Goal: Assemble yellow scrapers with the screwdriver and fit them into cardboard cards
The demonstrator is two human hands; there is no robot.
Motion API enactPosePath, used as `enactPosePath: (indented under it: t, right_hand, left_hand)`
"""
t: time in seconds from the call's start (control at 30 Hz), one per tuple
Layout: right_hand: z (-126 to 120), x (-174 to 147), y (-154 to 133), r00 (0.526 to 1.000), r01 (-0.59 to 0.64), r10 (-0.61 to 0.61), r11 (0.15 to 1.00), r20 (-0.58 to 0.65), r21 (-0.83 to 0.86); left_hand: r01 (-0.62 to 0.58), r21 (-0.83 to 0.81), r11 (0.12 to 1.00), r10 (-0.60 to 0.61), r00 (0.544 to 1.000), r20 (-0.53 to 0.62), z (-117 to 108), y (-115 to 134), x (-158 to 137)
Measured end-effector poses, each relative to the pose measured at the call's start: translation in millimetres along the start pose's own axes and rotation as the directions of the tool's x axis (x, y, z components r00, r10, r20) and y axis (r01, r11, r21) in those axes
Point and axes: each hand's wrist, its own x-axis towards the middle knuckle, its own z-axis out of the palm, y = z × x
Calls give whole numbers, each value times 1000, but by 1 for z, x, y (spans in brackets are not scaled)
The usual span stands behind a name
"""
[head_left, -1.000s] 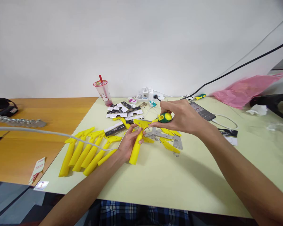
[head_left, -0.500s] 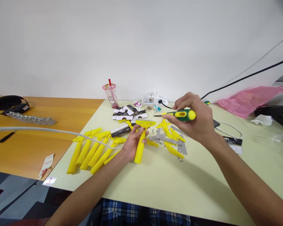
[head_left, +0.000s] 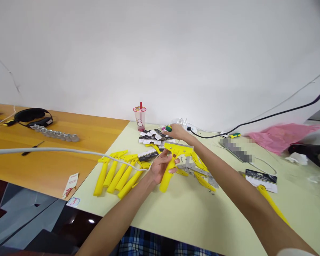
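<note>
Grasping yellow scraper (head_left: 165, 180) by its stem in left hand (head_left: 160, 167), over middle of table (head_left: 176, 213), blade side to far; right hand (head_left: 178, 132) farther off, closed round green screwdriver (head_left: 169, 128), near black-and-white cards (head_left: 149, 140); yellow handles (head_left: 118, 177) lying side by side to left, gray metal bits (head_left: 190, 164) to right, cup (head_left: 140, 120) far left

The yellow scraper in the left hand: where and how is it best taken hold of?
Probably by the long handle, from the left: it slants toward the person, leaving room to wrap around it, as the left hand does. The metal blade lines the far edge of the head, so this grip keeps clear of it.
</note>
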Motion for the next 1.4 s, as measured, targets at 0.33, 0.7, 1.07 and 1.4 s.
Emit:
enactPosePath:
  t: [0.33,0.7,1.07,1.4]
  right_hand:
    - [38,54,-14,985,-33,43,998,168,-59]
    - [-48,-60,51,851,65,-47,998,-524,17]
    - [-14,-192,171,544,20,-213,970,-812,-241]
    - [10,-193,182,648,65,-125,992,-751,-110]
  left_hand:
    - [-50,-106,993,51,999,3,-10,7,8]
    - [-84,-28,996,81,992,-93,-9,2,10]
    - [-109,214,971,145,976,-161,-6,-11,14]
    - [-210,394,895,264,961,-87,2,-15,10]
